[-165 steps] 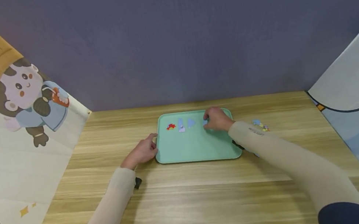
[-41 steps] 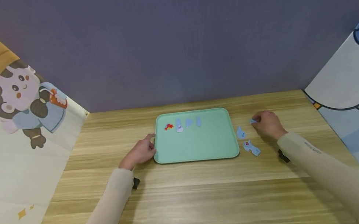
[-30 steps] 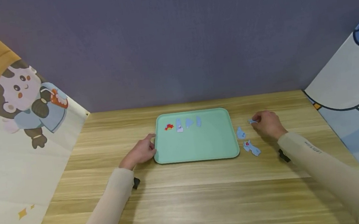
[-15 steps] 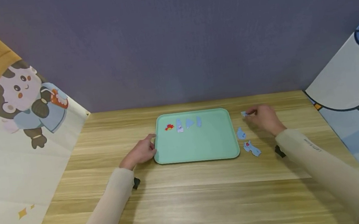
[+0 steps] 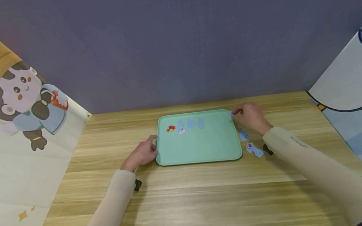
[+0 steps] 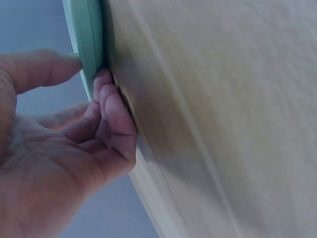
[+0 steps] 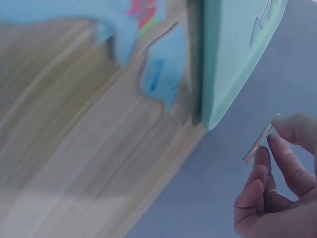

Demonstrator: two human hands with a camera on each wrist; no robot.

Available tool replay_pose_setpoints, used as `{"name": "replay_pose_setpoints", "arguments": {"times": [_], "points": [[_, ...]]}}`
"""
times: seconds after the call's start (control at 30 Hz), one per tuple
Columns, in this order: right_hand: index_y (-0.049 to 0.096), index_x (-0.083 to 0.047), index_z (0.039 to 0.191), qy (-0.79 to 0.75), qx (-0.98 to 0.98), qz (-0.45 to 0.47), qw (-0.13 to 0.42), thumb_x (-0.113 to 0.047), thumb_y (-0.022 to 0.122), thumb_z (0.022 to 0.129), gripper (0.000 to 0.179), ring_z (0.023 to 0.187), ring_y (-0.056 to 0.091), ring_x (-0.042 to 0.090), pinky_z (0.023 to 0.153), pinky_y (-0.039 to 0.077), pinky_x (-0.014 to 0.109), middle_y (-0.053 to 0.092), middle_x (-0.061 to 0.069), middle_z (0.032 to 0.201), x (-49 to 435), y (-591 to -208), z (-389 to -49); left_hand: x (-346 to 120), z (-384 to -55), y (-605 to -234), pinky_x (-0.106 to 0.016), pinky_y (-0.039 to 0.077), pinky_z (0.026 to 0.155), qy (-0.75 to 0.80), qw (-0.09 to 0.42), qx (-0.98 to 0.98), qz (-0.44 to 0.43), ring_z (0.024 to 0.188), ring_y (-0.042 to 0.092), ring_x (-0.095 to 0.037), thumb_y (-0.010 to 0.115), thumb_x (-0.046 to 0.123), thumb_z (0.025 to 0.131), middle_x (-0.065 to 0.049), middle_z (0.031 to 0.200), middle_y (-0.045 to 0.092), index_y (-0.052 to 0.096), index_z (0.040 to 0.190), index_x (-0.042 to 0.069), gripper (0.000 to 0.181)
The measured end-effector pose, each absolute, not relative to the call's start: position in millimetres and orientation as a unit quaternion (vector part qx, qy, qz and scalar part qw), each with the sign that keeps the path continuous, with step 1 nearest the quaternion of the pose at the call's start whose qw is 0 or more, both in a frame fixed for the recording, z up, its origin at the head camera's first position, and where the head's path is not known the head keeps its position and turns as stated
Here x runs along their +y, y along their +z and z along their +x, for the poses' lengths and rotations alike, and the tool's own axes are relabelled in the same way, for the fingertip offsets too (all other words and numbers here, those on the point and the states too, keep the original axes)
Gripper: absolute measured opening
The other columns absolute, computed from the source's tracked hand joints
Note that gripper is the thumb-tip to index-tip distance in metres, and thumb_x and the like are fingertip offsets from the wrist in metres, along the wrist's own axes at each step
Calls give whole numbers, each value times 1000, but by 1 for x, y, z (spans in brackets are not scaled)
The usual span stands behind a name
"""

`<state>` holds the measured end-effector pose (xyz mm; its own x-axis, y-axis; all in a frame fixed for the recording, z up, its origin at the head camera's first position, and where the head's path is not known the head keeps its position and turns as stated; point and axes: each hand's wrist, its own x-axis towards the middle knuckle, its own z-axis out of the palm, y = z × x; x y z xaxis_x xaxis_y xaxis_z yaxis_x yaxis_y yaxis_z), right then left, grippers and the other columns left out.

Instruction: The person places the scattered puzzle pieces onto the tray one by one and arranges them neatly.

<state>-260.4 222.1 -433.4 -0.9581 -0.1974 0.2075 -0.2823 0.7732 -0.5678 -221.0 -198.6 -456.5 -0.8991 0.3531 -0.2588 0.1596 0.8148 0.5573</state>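
My left hand [image 5: 142,153] holds the left edge of a mint-green tray [image 5: 199,146]; in the left wrist view the thumb is at the rim and the fingers curl against its side. Over the tray's back right corner, my right hand [image 5: 250,117] pinches a small flat blue puzzle piece [image 7: 258,143] between thumb and fingertips. Along the tray's back lie a red-and-yellow piece [image 5: 171,128], a tall blue piece with a pale foot [image 5: 180,126], a triangular blue piece [image 5: 191,124] and a narrow blue piece [image 5: 200,122].
Right of the tray, on the wooden table [image 5: 191,201], are a blue piece [image 5: 243,135] and an uneven blue piece with a red patch [image 5: 255,150]. A dark wall [image 5: 173,46] rises behind the table; printed panels flank it.
Since 5.5 seconds ago, my right hand has left a narrow blue piece on the tray and picked up another from the table, carrying it left to the tray's corner. My left hand stays put.
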Motion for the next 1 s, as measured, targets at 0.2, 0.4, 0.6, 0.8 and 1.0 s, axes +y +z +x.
{"name": "replay_pose_setpoints", "arguments": {"times": [0.2,0.4,0.6,0.8,1.0], "points": [[71,1,98,314,-940,129,23,-9,68,85,16,86,61,29,72,48,42,67,16,98,202,-436,-270,-200,-221,-458,-35,49,72,278,168,935,142,79,58,-19,58,5,88,-11,94,61,28,143,-2,63],[71,0,94,303,-944,128,-8,-9,69,85,13,93,59,32,79,46,44,67,16,97,182,-438,-278,-200,-221,-459,-36,49,73,281,170,934,139,80,58,-19,58,5,88,-12,95,61,28,143,-2,63],[72,0,89,285,-948,141,-3,-10,72,83,12,88,60,29,80,45,42,68,13,91,165,-446,-283,-200,-221,-459,-36,48,73,282,174,934,132,81,58,-20,58,6,88,-12,95,61,28,144,0,64],[71,-1,89,265,-955,129,-23,-12,71,84,13,85,59,27,77,46,41,65,12,91,148,-450,-288,-201,-222,-459,-35,48,74,282,175,934,133,81,57,-19,58,7,88,-11,96,61,28,144,0,64],[72,-1,89,262,-957,113,-49,-11,70,85,11,82,58,25,74,47,39,65,11,91,139,-453,-293,-200,-223,-458,-35,48,72,281,179,934,131,80,57,-19,58,7,88,-11,96,60,28,144,1,64]]}}
